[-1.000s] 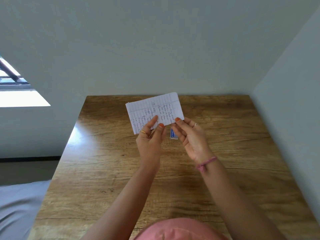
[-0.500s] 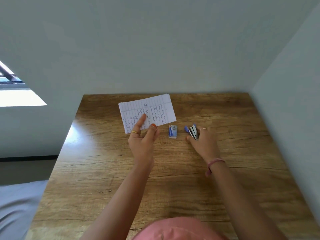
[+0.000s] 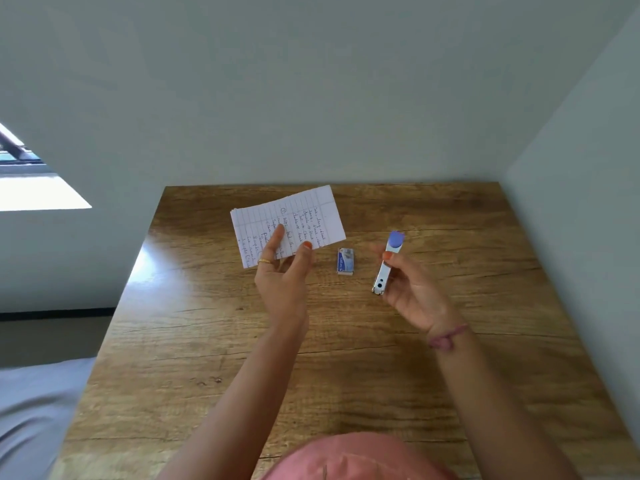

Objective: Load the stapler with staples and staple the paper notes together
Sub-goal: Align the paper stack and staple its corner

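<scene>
My left hand (image 3: 282, 278) pinches the lower edge of the paper notes (image 3: 294, 216), a small stack of white lined sheets with handwriting, held up above the wooden table (image 3: 242, 341). My right hand (image 3: 412, 289) holds a small stapler (image 3: 388, 263) with a white metal body and a blue-purple tip, lifted off the table, its tip pointing away from me. A small blue and white staple box (image 3: 345, 260) lies on the table between my two hands.
The table stands in a corner, with a pale wall (image 3: 311, 98) behind it and another wall (image 3: 588, 168) on the right. A window (image 3: 31, 178) is at the far left. Something pink (image 3: 346, 459) shows at the bottom edge.
My right hand let go of the notes, reached down to the stapler on the table and picked it up. My left hand kept the notes and shifted them slightly left.
</scene>
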A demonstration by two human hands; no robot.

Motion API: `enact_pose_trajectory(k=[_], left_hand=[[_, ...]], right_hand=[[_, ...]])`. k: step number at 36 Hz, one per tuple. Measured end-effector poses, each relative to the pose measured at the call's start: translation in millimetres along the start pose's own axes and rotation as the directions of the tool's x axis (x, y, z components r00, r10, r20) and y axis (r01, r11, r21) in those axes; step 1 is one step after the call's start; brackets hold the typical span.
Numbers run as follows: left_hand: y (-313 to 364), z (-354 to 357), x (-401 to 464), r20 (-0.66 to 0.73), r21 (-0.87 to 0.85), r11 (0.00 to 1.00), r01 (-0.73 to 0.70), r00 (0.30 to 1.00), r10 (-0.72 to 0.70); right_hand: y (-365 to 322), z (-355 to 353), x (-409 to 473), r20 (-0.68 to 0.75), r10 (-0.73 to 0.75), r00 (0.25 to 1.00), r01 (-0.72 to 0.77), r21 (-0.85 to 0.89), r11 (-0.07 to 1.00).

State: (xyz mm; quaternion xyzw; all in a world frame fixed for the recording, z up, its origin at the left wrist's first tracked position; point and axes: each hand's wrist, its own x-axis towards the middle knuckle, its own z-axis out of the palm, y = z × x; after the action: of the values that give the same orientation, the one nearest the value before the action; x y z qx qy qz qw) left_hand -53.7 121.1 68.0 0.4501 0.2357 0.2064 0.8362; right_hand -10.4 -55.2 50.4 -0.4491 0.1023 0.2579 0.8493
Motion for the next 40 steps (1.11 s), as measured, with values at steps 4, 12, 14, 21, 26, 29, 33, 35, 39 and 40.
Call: enact_pose_trajectory(k=[4, 12, 14, 21, 26, 29, 33, 35, 39, 40], left_hand=[[0.7, 4.0, -1.8, 0.009, 0.041, 0.999, -0.013, 1.0, 0.013], [8.4, 7.4, -4.7, 0.053, 0.056, 0.997, -0.055, 0.997, 0.052], [10.1, 7.6, -5.3, 0.051, 0.063, 0.996, -0.071, 0.996, 0.067], [9.9, 7.2, -7.3, 0.061, 0.07, 0.994, -0.081, 0.995, 0.077], [9.1, 8.8, -8.6, 0.058, 0.088, 0.993, -0.081, 0.995, 0.076], [9.5, 9.6, -9.6, 0.076, 0.117, 0.989, -0.087, 0.994, 0.078], [9.7, 11.0, -11.1, 0.103, 0.157, 0.981, -0.112, 0.99, 0.097], [10.0, 12.0, -12.0, 0.122, 0.184, 0.973, -0.141, 0.985, 0.119], [10.1, 11.9, -13.6, 0.13, 0.235, 0.954, -0.185, 0.979, 0.158], [9.9, 11.6, -13.8, 0.129, 0.238, 0.952, -0.194, 0.977, 0.167]], right_hand=[[12.6, 18.1, -4.2, 0.111, -0.034, 0.993, 0.018, 0.144, 0.989], [18.3, 49.3, -8.4, 0.196, -0.047, 0.98, 0.068, -0.103, 0.992], [19.0, 56.2, -9.3, 0.123, -0.022, 0.992, 0.051, -0.236, 0.97], [16.9, 61.5, -9.6, 0.144, 0.113, 0.983, -0.091, -0.15, 0.984], [17.3, 57.5, -10.0, 0.181, 0.063, 0.981, -0.06, -0.023, 0.998], [17.7, 56.4, -10.4, 0.197, 0.005, 0.98, -0.019, 0.072, 0.997], [20.0, 54.6, -10.6, 0.192, -0.039, 0.981, 0.02, 0.101, 0.995], [22.1, 53.9, -10.8, 0.182, -0.045, 0.982, 0.03, 0.088, 0.996], [25.6, 52.7, -12.1, 0.167, -0.048, 0.985, 0.038, 0.065, 0.997], [26.2, 52.7, -12.5, 0.164, -0.048, 0.985, 0.038, 0.061, 0.997]])
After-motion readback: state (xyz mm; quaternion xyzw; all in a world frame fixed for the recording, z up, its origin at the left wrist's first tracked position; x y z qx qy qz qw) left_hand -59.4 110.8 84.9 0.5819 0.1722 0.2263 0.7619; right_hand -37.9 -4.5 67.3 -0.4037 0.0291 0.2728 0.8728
